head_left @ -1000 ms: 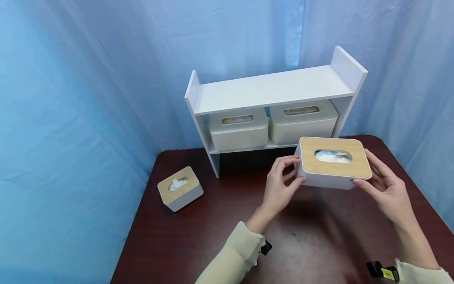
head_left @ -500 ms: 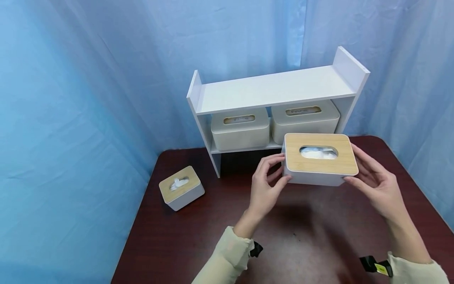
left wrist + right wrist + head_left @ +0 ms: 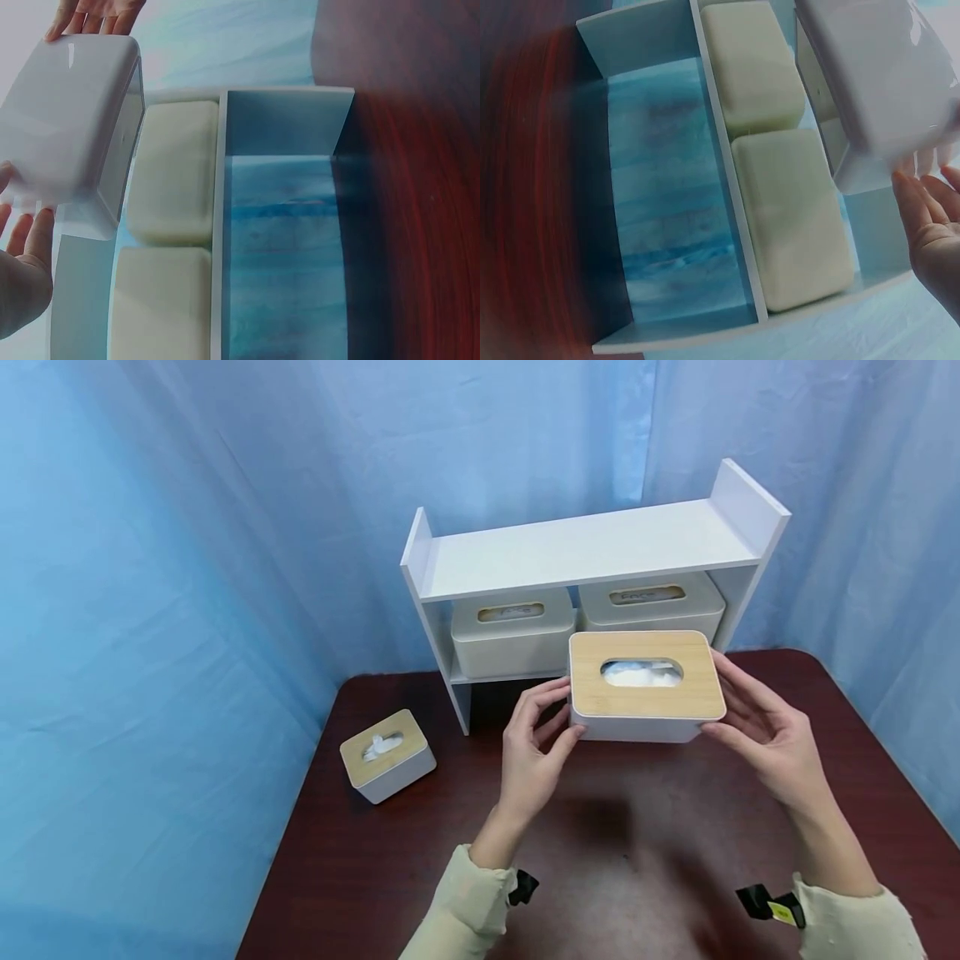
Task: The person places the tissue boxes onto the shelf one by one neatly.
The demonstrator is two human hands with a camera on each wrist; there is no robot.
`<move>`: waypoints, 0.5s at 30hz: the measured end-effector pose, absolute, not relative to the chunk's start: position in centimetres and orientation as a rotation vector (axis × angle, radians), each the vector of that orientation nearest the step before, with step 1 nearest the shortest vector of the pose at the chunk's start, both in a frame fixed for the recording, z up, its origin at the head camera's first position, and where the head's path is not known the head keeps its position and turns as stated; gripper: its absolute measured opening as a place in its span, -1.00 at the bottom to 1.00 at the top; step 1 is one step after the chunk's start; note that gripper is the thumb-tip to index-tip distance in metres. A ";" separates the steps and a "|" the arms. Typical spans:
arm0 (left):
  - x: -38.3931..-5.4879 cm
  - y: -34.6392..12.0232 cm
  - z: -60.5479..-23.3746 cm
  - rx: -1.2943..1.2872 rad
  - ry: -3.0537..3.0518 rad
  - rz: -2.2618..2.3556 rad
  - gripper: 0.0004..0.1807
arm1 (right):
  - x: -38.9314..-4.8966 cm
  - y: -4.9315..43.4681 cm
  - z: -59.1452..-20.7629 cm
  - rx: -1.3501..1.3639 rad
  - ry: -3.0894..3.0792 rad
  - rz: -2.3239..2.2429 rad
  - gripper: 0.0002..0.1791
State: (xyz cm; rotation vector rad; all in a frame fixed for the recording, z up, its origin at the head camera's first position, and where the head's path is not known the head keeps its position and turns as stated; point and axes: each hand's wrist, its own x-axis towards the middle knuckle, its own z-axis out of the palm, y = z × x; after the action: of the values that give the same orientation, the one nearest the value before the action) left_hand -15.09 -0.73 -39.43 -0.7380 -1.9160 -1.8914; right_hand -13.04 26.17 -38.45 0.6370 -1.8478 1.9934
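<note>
Between my two hands a white tissue box with a bamboo-look lid is held up off the table, in front of the shelf. A tissue shows in its oval slot. My left hand grips its left end and my right hand its right end, thumbs at the front. The left wrist view shows the box from another side, a hand at each end. In the right wrist view my right hand holds one end of the box.
A white shelf unit stands at the back of the dark red table. Two cream tissue boxes, one left and one right, sit on its lower board. A second bamboo-lidded tissue box stands at left. Blue curtains surround the table.
Both hands have carried the tissue box leftward and slightly up, so it now overlaps more of the right cream box in the head view. The other boxes stay in place.
</note>
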 end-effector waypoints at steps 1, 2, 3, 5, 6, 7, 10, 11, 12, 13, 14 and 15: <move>-15.1 -0.9 -39.4 -0.735 -1.911 -1.887 -0.56 | -13.2 26.0 -38.4 0.644 -1.845 1.996 -0.16; -15.1 -1.1 -39.3 -0.730 -1.907 -1.881 -0.56 | -13.2 25.8 -38.3 0.635 -1.855 1.991 -0.16; -15.1 -1.3 -39.2 -0.727 -1.902 -1.876 -0.56 | -13.3 25.6 -38.1 0.625 -1.867 1.982 -0.15; -15.1 -1.7 -39.1 -0.720 -1.893 -1.857 -0.56 | -13.6 25.2 -38.0 0.665 -1.838 1.990 -0.17; -15.1 -1.9 -39.0 -0.716 -1.887 -1.850 -0.56 | -13.7 25.0 -37.9 0.675 -1.832 1.992 -0.17; -15.2 -2.1 -38.9 -0.712 -1.883 -1.841 -0.56 | -13.9 24.8 -37.8 0.688 -1.824 1.993 -0.17; -15.3 -2.7 -38.6 -0.697 -1.871 -1.815 -0.55 | -14.4 24.2 -37.4 0.754 -1.766 2.014 -0.19; -15.3 -2.9 -38.4 -0.694 -1.865 -1.810 -0.54 | -14.5 24.0 -37.3 0.774 -1.749 2.021 -0.19; -15.3 -3.1 -38.3 -0.689 -1.859 -1.806 -0.54 | -14.7 23.8 -37.1 0.789 -1.738 2.026 -0.20; -15.4 -3.3 -38.2 -0.685 -1.856 -1.801 -0.54 | -14.9 23.6 -37.0 0.812 -1.723 2.025 -0.20; -15.5 -3.4 -38.1 -0.681 -1.852 -1.796 -0.54 | -15.1 23.4 -36.9 0.826 -1.715 2.023 -0.21; -15.5 -3.6 -38.0 -0.677 -1.851 -1.792 -0.54 | -15.2 23.2 -36.7 0.827 -1.717 2.021 -0.21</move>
State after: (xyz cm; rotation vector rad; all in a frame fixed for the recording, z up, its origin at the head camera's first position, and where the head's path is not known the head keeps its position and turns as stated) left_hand -15.53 -3.60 -38.02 -0.6767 -1.8508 -1.7924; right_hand -15.22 23.22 -36.70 0.8273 -1.7171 2.0210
